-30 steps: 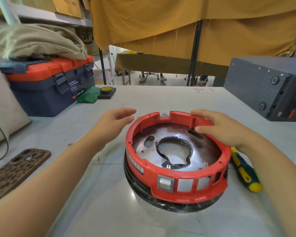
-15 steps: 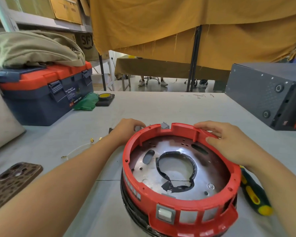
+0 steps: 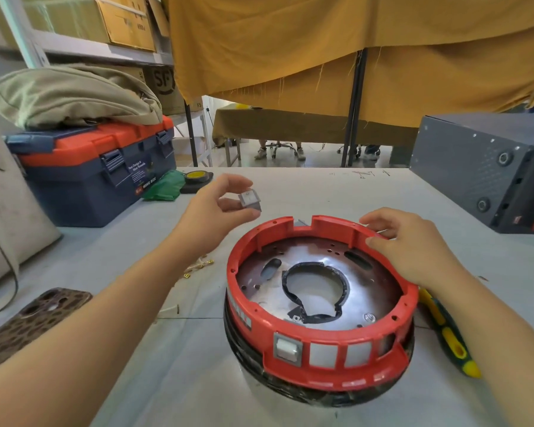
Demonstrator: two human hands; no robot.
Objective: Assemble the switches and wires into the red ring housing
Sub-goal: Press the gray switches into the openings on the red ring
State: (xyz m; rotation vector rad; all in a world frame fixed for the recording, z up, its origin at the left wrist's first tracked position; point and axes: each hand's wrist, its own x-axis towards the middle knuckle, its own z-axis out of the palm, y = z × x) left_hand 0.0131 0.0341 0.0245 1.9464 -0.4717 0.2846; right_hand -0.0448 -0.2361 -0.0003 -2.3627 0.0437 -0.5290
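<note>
1. Your left hand (image 3: 219, 204) is now lifted up off the table, above and to the left of the red ring housing (image 3: 321, 303); half a second ago it was down low behind the ring's rim.
2. You are pinching a small grey switch (image 3: 249, 201) between the thumb and fingers of that hand, in the middle of the frame.
3. Your right hand (image 3: 410, 245) is resting on the far right rim of the ring, with its fingers loosely bent over the edge.
4. The ring is sitting on the grey table (image 3: 290, 192) in the lower middle of the frame, with a shiny metal plate (image 3: 367, 291) inside it.
5. One grey switch (image 3: 287, 348) is already sitting in a window at the front of the ring.
6. Small wires with gold ends (image 3: 198, 266) are lying on the table just under your left wrist.
7. A yellow and green screwdriver (image 3: 447, 334) is lying at the right, under your right arm.
</note>
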